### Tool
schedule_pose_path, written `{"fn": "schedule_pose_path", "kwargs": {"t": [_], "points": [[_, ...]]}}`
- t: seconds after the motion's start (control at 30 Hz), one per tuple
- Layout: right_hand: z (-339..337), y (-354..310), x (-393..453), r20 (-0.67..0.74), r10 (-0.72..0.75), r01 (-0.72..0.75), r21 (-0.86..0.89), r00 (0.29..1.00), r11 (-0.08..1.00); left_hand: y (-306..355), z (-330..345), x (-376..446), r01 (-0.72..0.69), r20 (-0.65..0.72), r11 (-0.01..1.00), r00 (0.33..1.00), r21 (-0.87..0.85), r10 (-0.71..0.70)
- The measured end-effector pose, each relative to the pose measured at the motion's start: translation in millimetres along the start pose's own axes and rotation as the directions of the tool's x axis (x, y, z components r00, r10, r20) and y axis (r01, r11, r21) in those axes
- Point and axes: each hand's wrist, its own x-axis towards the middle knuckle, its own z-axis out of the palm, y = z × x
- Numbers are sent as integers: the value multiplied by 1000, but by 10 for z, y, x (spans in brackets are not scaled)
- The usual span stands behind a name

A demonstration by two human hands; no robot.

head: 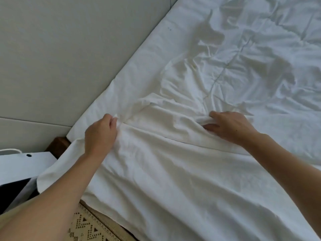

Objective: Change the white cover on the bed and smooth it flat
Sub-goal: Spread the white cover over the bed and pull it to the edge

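A white cover [173, 171] lies crumpled over the near corner of the bed, its loose edge hanging off the left side. My left hand [100, 134] pinches a fold of this cover near the bed's left edge. My right hand [229, 126] grips another bunched fold of it further right. Between the two hands the cloth is ridged with wrinkles. Beyond it, a rumpled white quilt [251, 58] spreads across the mattress.
A grey padded headboard [69, 49] fills the upper left. A dark wooden bed corner [58, 143] shows below it. A white bag with a cord handle [22, 164] stands at the left. A patterned beige cloth [90, 226] lies at the bottom.
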Motion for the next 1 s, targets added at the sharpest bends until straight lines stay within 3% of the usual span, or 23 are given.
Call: {"fn": "schedule_pose_path", "kwargs": {"t": [0.07,0.1,0.17,0.23,0.27,0.3,0.33,0.4,0.47,0.53,0.63,0.77,0.8,0.9,0.93,1.0], "points": [[124,18,-103,-166,-86,83,-29,982,996,18,-80,-112,-151,-260,989,954,8,148],[171,42,-164,-276,-141,137,-36,951,990,26,-96,-186,-277,-297,960,914,44,277],[254,105,-266,-455,-236,227,-77,859,971,39,-65,-368,-579,-215,804,775,133,594],[370,146,-341,-475,-316,276,-153,821,949,122,-28,-529,-771,-111,613,603,172,790],[424,154,-360,-454,-348,303,-172,820,937,160,-10,-590,-813,-81,557,551,172,830],[441,140,-382,-431,-350,314,-155,832,937,190,-4,-638,-813,-68,559,556,165,829],[419,121,-390,-419,-310,293,-107,853,950,203,-8,-659,-772,-65,620,618,143,784],[283,88,-376,-441,-121,156,44,890,987,184,-84,-622,-561,-55,827,825,46,563],[37,94,-306,-486,88,1,180,870,984,121,-210,-510,-301,-87,953,951,-37,297],[-292,101,-159,-582,157,-63,179,798,982,61,-319,-365,-148,-135,985,982,-90,135],[-795,58,131,-664,258,-156,210,702,965,82,-458,-162,-89,-198,991,978,-95,69],[-1229,2,421,-784,372,-226,296,498,928,228,-480,-7,31,-313,994,948,-102,-62],[-1280,-17,524,-778,356,-241,267,518,933,282,-460,27,43,-299,996,952,-79,-64],[-1241,-76,820,-525,375,-389,90,764,917,301,-285,83,248,-103,968,964,25,-244],[-1171,-117,855,-430,399,-416,59,809,907,296,-239,62,306,-54,950,952,59,-303],[-981,-231,796,-406,372,-376,73,835,924,326,-161,-53,266,-65,962,963,69,-262]]}}
